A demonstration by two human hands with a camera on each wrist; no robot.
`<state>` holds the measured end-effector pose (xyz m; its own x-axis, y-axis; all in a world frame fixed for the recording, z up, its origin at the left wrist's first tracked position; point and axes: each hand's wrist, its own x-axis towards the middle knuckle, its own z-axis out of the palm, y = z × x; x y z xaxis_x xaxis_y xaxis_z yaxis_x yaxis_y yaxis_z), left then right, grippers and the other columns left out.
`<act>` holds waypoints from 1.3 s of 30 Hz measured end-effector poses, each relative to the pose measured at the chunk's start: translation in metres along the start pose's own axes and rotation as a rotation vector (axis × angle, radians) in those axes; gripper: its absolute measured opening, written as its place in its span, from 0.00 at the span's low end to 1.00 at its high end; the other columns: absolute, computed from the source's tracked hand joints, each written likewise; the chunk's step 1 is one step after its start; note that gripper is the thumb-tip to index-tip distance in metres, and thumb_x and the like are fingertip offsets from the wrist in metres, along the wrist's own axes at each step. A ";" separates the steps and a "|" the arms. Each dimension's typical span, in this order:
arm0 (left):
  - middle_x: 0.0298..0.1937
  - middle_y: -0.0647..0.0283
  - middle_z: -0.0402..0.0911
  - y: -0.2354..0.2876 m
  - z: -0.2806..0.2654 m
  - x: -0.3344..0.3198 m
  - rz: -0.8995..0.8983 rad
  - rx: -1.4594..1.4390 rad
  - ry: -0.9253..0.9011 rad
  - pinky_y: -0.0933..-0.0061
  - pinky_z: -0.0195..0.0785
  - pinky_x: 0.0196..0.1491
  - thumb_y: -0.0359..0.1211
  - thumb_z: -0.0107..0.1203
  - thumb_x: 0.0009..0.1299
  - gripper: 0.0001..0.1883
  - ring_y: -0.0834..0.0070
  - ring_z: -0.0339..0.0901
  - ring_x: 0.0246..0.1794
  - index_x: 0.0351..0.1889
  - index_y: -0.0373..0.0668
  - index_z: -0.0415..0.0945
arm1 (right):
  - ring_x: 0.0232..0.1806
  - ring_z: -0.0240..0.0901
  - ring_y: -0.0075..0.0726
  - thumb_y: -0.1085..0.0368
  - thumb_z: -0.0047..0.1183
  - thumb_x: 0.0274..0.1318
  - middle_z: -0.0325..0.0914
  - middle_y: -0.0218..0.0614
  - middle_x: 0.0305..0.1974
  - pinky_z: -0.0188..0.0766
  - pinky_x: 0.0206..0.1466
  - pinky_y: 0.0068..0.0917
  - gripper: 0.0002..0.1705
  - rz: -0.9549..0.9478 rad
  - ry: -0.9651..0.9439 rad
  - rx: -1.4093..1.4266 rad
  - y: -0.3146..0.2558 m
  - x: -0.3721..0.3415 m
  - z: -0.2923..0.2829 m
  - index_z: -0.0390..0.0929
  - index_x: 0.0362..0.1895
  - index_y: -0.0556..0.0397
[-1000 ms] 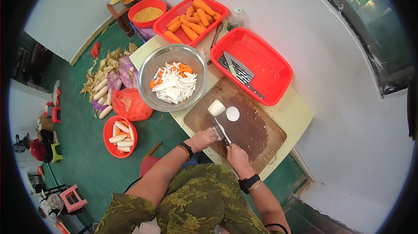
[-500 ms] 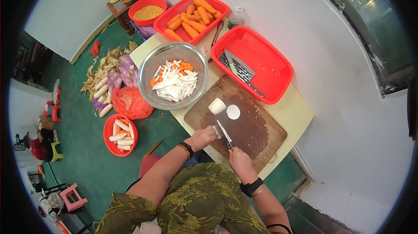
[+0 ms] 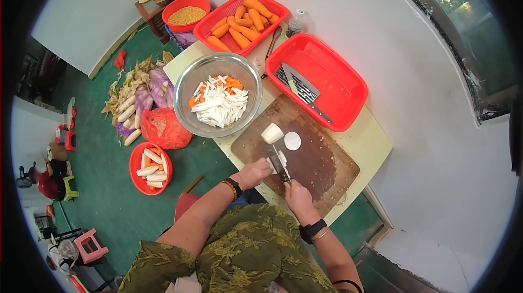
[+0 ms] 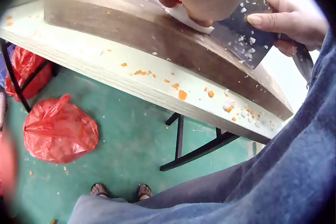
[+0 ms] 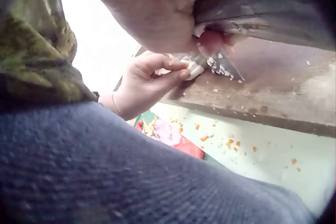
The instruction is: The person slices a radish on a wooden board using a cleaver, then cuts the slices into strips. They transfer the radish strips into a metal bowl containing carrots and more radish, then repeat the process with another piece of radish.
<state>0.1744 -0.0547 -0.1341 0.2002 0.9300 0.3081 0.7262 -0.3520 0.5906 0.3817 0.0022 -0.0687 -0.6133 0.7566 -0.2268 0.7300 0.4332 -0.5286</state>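
Note:
On the brown cutting board (image 3: 321,170), the left hand (image 3: 254,174) pinches a white radish piece (image 5: 195,70) between thumb and fingers. Close beside it, the right hand (image 3: 299,197) grips a knife (image 3: 279,167) by its handle end; in the left wrist view the right thumb lies on the blade (image 4: 244,32), which is dotted with white bits. White slices (image 3: 283,158) lie along the blade. Farther back on the board are a thick radish chunk (image 3: 272,133) and a round white slice (image 3: 292,141).
A steel bowl (image 3: 182,109) of cut white and orange strips stands left of the board. Behind are a red basket (image 3: 279,12) of carrots and a red basket (image 3: 348,88) holding another knife (image 3: 301,83). A red basin (image 3: 135,176) of vegetables is on the floor.
The knife in the right hand has shifted slightly at the radish, and white slices now lie beside its blade. The left hand stays nearly in place.

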 end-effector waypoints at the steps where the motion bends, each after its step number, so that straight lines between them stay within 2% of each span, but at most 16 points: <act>1: 0.33 0.63 0.70 0.000 0.002 0.000 -0.006 -0.007 0.006 0.69 0.71 0.39 0.20 0.53 0.50 0.16 0.63 0.70 0.39 0.38 0.41 0.76 | 0.30 0.76 0.62 0.59 0.47 0.62 0.77 0.54 0.28 0.73 0.32 0.50 0.14 0.004 0.001 0.000 -0.002 -0.002 -0.003 0.71 0.32 0.59; 10: 0.35 0.63 0.70 -0.003 0.004 -0.002 -0.029 -0.014 -0.005 0.69 0.72 0.38 0.21 0.53 0.54 0.15 0.63 0.70 0.41 0.40 0.43 0.77 | 0.29 0.76 0.61 0.60 0.48 0.62 0.77 0.54 0.28 0.73 0.31 0.50 0.13 0.008 -0.033 -0.038 -0.003 -0.007 -0.006 0.71 0.33 0.58; 16: 0.33 0.64 0.68 -0.003 0.001 -0.002 -0.014 0.022 -0.009 0.70 0.71 0.35 0.22 0.53 0.53 0.14 0.65 0.69 0.38 0.38 0.44 0.77 | 0.27 0.76 0.60 0.60 0.48 0.61 0.78 0.53 0.27 0.74 0.30 0.49 0.13 -0.018 -0.036 -0.044 0.002 -0.010 -0.010 0.72 0.34 0.58; 21: 0.33 0.64 0.70 -0.002 -0.001 -0.001 -0.017 0.017 -0.015 0.72 0.72 0.37 0.23 0.53 0.52 0.12 0.65 0.70 0.40 0.36 0.42 0.77 | 0.25 0.77 0.59 0.60 0.48 0.61 0.78 0.52 0.27 0.75 0.29 0.48 0.13 -0.032 -0.048 -0.063 0.004 -0.015 -0.014 0.71 0.32 0.58; 30: 0.32 0.65 0.70 -0.003 -0.001 0.000 -0.001 0.031 -0.027 0.72 0.72 0.37 0.24 0.52 0.54 0.12 0.66 0.70 0.40 0.36 0.42 0.77 | 0.29 0.76 0.62 0.59 0.47 0.61 0.77 0.55 0.28 0.74 0.33 0.51 0.14 0.034 -0.114 -0.051 -0.005 0.004 -0.001 0.71 0.32 0.59; 39: 0.33 0.64 0.70 -0.002 0.001 -0.001 -0.010 -0.003 0.017 0.70 0.72 0.36 0.24 0.53 0.55 0.11 0.65 0.71 0.39 0.37 0.42 0.77 | 0.29 0.75 0.63 0.59 0.48 0.62 0.76 0.56 0.27 0.72 0.31 0.51 0.15 0.005 -0.032 0.000 0.000 0.000 -0.005 0.70 0.30 0.60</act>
<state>0.1731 -0.0551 -0.1360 0.1821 0.9315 0.3148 0.7263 -0.3433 0.5956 0.3831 0.0052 -0.0644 -0.6193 0.7424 -0.2556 0.7329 0.4298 -0.5274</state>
